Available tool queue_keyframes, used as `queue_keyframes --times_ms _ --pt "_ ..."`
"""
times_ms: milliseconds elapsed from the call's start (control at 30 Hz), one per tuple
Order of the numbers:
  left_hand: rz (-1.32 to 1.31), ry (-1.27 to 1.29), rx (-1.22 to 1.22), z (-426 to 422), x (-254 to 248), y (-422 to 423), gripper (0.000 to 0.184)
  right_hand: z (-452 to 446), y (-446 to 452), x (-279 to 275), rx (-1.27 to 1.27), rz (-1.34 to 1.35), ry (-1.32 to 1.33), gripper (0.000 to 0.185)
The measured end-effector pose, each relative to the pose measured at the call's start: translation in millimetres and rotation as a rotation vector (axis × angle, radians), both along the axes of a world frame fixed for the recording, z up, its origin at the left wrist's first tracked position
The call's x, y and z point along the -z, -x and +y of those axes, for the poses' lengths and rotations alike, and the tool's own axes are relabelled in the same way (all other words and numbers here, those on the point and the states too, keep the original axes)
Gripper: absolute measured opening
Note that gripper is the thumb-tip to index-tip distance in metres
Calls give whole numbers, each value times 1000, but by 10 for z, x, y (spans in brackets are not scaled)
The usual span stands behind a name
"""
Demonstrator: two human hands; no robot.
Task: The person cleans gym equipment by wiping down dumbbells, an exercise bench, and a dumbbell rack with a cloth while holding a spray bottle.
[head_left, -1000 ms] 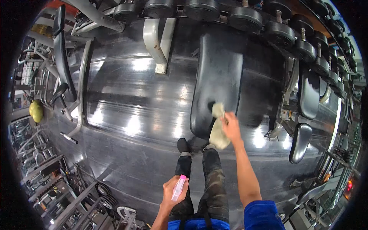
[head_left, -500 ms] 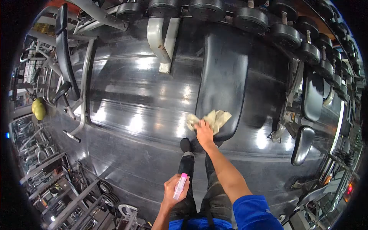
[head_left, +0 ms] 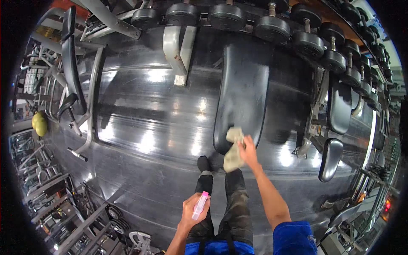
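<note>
Right hand [head_left: 248,149]: gripping a bunched cloth [head_left: 232,160], fist closed
Left hand [head_left: 189,210]: wrapped around a small pink-topped bottle [head_left: 199,207]
Cloth: over bench [head_left: 244,85] near end; contact unclear
Bench: dark patch beside cloth, shadow or damp, can't tell
Progress: looks mid-work; share done or left, can't tell
Dumbbells [head_left: 272,29]: racked beyond bench's far end

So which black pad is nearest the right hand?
The long bench pad at centre: the right hand, holding the cloth, is by its near end. The slim pad at left and two shorter pads at right are farther away.
</note>
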State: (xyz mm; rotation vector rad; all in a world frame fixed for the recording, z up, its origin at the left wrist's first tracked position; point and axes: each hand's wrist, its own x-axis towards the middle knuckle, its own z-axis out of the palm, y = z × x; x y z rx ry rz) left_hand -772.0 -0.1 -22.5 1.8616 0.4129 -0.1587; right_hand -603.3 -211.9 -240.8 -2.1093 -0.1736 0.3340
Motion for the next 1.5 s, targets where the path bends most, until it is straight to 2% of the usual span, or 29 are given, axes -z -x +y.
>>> queue_keyframes --times_ms 33,133,200,267,367,467,667,733,800,900,1000,1100,1200,1233,1367,1500 --pt "2 -9 -3 9 -12 8 13 186 -249 -42 87 -131 -6 16" --pt "-1 -40 -22 41 2 15 12 708 -882 44 178 -203 -134 23" --pt "-4 -61 -32 67 29 54 12 984 -1062 242 131 -231 -37 23" --pt "44 -93 -31 80 11 93 12 1012 -985 476 -101 -168 447 20" --pt "76 -124 -13 132 -5 126 11 1129 -667 681 -196 -241 604 20" --pt "48 -118 -5 114 -21 154 11 1000 -196 745 -249 -167 568 18" --pt "-4 -66 49 125 -357 173 11 339 410 302 -488 192 643 28" --pt "-35 -50 80 120 -473 184 11 45 689 563 -269 492 483 31" --pt "-55 -23 121 107 -611 203 11 -332 986 654 77 596 239 37" --pt "-17 13 168 89 -722 298 12 -680 1188 31 474 747 -180 45" --pt "-20 66 183 18 -896 330 11 -952 1469 -168 762 548 -492 37" --pt "64 141 173 -93 -1071 305 10 -1146 1542 -1071 784 444 -638 36" --pt "19 184 184 -308 -1346 159 10 -1383 1627 -1551 855 377 -753 37" --pt "-70 159 240 -362 -1392 98 11 -1450 1637 -1717 845 334 -783 37" --pt "-148 206 290 -717 -1699 -108 11 -1653 1612 -2489 911 214 -792 37" --pt "-284 156 485 -1134 -1824 -292 10 -1928 1549 -3110 921 155 -818 39"
